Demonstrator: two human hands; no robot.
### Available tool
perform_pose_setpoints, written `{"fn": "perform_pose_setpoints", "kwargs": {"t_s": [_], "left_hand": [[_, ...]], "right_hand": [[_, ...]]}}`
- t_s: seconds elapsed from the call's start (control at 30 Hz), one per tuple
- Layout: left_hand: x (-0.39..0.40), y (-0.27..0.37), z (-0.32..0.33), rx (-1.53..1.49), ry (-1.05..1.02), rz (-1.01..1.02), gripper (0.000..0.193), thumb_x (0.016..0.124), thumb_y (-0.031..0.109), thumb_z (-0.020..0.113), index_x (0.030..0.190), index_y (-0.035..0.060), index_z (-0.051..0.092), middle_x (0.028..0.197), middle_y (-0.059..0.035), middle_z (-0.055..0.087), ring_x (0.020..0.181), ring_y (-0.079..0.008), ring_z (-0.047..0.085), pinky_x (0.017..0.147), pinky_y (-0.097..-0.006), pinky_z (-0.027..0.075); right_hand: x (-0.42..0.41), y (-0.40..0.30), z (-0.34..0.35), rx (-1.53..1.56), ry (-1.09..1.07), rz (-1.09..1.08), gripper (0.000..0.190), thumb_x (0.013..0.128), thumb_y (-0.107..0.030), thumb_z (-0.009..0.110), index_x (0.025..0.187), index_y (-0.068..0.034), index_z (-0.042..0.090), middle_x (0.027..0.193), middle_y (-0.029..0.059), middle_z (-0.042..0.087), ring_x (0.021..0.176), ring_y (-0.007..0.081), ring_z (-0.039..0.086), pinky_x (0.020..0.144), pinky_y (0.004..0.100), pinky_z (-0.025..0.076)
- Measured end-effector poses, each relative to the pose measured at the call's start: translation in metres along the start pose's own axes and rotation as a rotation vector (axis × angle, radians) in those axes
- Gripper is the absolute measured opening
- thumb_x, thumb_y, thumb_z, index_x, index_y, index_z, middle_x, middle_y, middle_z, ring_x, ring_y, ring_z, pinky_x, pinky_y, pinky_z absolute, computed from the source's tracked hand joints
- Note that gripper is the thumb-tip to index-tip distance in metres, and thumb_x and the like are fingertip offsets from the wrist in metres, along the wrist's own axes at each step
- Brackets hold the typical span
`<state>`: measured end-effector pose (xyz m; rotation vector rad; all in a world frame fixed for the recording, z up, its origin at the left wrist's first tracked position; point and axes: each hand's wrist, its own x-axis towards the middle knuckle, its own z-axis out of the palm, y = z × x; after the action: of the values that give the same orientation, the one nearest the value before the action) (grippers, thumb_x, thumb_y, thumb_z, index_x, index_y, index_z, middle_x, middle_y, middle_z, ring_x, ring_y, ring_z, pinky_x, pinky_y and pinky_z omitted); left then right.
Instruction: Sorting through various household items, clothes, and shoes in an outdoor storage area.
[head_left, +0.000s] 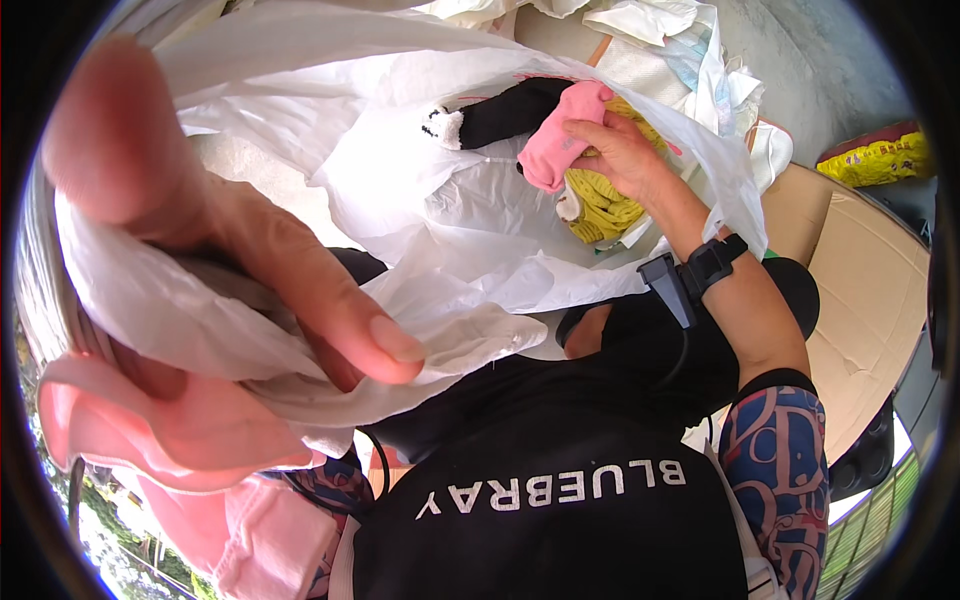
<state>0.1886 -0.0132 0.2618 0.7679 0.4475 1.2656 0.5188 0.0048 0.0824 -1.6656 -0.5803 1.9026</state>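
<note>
Close to the camera on the left, my left hand (247, 247) pinches the edge of a large white plastic bag (480, 262); pink cloth with a wavy hem (172, 427) hangs just below that hand. My right hand (619, 154) reaches inside the bag's wide mouth, its fingers around a folded pink sock (562, 135). Beside the pink sock lies a black sock with a fuzzy white end (502, 116). Yellow knitted fabric (607, 206) lies under and beside my right hand. A black strap with a plastic buckle circles my right wrist.
A brown cardboard box (862, 315) stands at the right, beyond my right forearm. White woven sacks (645, 67) lie behind the bag. A yellow and dark red package (874, 157) rests at the far right, near a grey wall.
</note>
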Motion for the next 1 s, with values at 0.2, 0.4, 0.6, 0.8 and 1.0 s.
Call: {"fn": "perform_pose_setpoints", "kwargs": {"t_s": [0.2,0.4,0.6,0.8,1.0], "left_hand": [[0.03,-0.008,0.021,0.153,-0.291,-0.117,0.044,0.089,0.014,0.047,0.132,0.0101,0.041,0.089,-0.0226,0.062,0.041,-0.0192,0.054,0.04,-0.0224,0.049],[0.03,-0.005,0.007,0.219,-0.417,-0.193,0.05,0.092,0.026,0.049,0.138,0.0188,0.033,0.073,-0.0245,0.06,0.056,-0.0235,0.063,0.052,-0.0275,0.055],[0.023,0.002,0.033,0.271,-0.231,-0.267,0.053,0.092,0.031,0.047,0.14,0.0168,0.029,0.072,-0.0239,0.059,0.058,-0.0245,0.064,0.055,-0.0292,0.057],[0.024,0.001,0.029,0.299,-0.264,-0.257,0.053,0.092,0.034,0.046,0.14,0.0187,0.028,0.073,-0.0237,0.058,0.058,-0.0246,0.063,0.056,-0.0298,0.057],[0.017,-0.002,0.024,0.189,-0.238,-0.235,0.054,0.091,0.031,0.048,0.14,0.0202,0.028,0.077,-0.0259,0.058,0.063,-0.0268,0.064,0.06,-0.0319,0.057]], "right_hand": [[0.007,0.007,-0.022,-0.453,-0.269,-0.052,0.041,0.072,-0.011,0.061,0.111,-0.003,0.052,0.098,0.0078,0.059,0.098,0.0199,0.057,0.082,0.0309,0.046],[-0.013,-0.015,0.02,-1.215,-0.441,-0.605,0.054,0.07,-0.008,0.062,0.121,-0.006,0.046,0.111,0.0106,0.055,0.107,0.0278,0.052,0.091,0.0358,0.04],[0.045,0.002,0.02,-1.748,0.203,-0.77,0.045,0.066,-0.007,0.066,0.109,-0.006,0.055,0.114,0.01,0.053,0.106,0.0267,0.05,0.087,0.0369,0.043],[0.019,-0.008,0.006,-1.384,-0.043,-0.989,0.032,0.064,0.0,0.058,0.095,-0.007,0.057,0.099,0.0105,0.058,0.099,0.0251,0.052,0.083,0.0339,0.044],[-0.023,-0.016,0.008,-0.935,-0.126,-0.512,0.038,0.069,0.002,0.048,0.107,-0.004,0.054,0.101,0.0119,0.058,0.099,0.0238,0.055,0.088,0.0299,0.042]]}}
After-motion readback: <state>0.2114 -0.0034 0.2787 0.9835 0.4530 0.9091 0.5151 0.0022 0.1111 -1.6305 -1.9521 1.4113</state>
